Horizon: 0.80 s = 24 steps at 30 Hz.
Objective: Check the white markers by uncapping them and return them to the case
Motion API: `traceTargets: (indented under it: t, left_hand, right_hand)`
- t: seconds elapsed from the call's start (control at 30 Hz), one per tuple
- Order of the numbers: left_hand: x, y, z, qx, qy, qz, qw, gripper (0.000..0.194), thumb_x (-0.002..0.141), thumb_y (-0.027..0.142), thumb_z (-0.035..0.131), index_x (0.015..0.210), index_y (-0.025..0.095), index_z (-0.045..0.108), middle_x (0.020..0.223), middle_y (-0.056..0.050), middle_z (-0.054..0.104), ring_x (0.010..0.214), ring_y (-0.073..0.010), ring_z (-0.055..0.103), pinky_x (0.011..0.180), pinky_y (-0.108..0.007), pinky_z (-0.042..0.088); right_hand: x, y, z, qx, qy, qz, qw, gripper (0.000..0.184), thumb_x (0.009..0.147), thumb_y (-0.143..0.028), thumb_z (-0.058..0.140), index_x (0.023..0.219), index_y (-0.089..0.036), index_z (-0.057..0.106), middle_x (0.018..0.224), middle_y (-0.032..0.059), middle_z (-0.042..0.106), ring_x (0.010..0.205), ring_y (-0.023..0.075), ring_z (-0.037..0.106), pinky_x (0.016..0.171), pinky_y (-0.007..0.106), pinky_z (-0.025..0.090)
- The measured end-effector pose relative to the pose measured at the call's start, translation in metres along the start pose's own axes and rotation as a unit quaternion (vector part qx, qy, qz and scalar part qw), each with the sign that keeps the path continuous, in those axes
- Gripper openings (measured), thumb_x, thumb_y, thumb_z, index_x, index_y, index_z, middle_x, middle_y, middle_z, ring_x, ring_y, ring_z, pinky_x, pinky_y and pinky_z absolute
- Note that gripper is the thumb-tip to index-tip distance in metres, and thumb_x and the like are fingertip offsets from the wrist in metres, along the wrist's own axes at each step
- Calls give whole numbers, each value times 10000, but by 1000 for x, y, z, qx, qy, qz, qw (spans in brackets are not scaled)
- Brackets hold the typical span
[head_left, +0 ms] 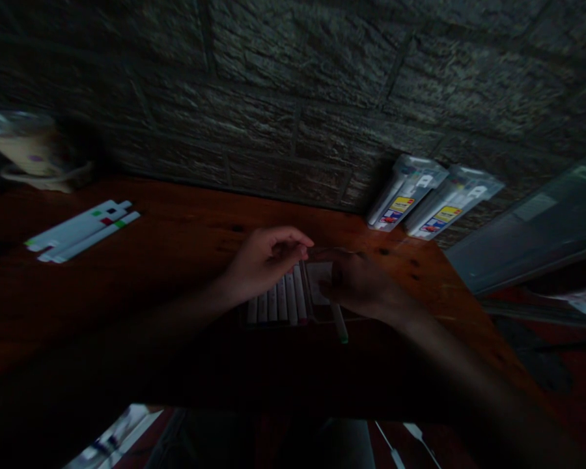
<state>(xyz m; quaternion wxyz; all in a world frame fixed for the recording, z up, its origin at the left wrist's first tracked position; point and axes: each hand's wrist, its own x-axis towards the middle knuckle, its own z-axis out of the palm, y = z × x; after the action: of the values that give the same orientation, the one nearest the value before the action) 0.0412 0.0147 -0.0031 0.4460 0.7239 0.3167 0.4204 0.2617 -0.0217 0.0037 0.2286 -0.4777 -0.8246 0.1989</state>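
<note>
A clear plastic case (pixel 316 320) lies unfolded on the table, with several white markers (pixel 278 303) side by side in its left half. My left hand (pixel 266 260) is over the top of that row, thumb and index finger pinched together at the case's middle; whatever is between the tips is too small to make out. Above the right half, my right hand (pixel 359 280) is closed around a white marker (pixel 340 324) whose green end points toward me. A pale sheet (pixel 318 280) shows inside the case near the right fingers, which are dim and partly shadowed.
Several more white markers (pixel 85 228) lie together on the wooden table (pixel 185 221) at left. Behind them stands a drink cup with a straw (pixel 27 146). Two clear boxes with labels (pixel 403 195) stand by the stone wall (pixel 283 85) at right, near the table's edge.
</note>
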Motion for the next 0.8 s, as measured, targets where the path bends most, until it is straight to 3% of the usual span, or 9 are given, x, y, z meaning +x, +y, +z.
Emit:
traceTargets:
  t: [0.1,0.23,0.33,0.43,0.5,0.6,0.8]
  left_hand:
    - [0,0,0,12,-2,2,1000,166,939,220,608,1026,145,727,851,-43,744,651,-108,677,579,-201,536]
    - [-1,0,1,16,-5,13,1000,163,938,203,604,1024,141,728,836,-36,743,626,-93,658,575,-190,524]
    - [0,-1,1,3,-3,18,1000,157,934,193,606,1025,141,723,840,-35,735,644,-93,653,572,-186,517]
    - [1,1,2,-24,-1,4,1000,166,929,184,608,1056,139,705,838,-30,710,636,-87,634,554,-183,503]
    - [1,2,3,-60,-4,-14,998,174,926,194,616,1077,133,677,825,-21,685,597,-75,603,530,-183,488]
    - [0,4,6,-118,-26,-49,991,162,910,247,663,1018,131,627,820,-19,675,578,-71,584,506,-183,473]
    - [-2,10,8,-223,-99,-108,964,250,856,266,735,937,174,516,851,-5,684,622,-83,613,522,-195,489]
  right_hand:
    - [1,-4,2,-37,-2,37,999,566,724,-75,650,1242,-290,725,526,-45,586,456,148,522,466,301,335]
    - [3,-9,3,-45,22,96,994,452,725,-96,636,1140,-232,755,661,0,662,536,140,573,513,296,387]
    - [5,-9,2,101,97,91,986,361,784,-147,628,1137,-187,693,685,-8,644,550,126,564,505,275,400]
    - [6,-9,1,315,153,93,932,427,857,-244,638,1274,-211,556,625,-59,582,461,110,504,441,258,392]
    - [7,-10,0,403,162,88,896,442,867,-282,667,1284,-251,524,652,-62,602,462,118,534,450,269,446]
    - [8,-11,0,463,164,56,869,440,856,-278,711,1259,-271,536,750,-28,669,557,145,627,521,297,531]
    - [7,-9,2,500,141,1,855,412,888,-235,705,1269,-293,558,921,16,748,687,172,691,626,335,573]
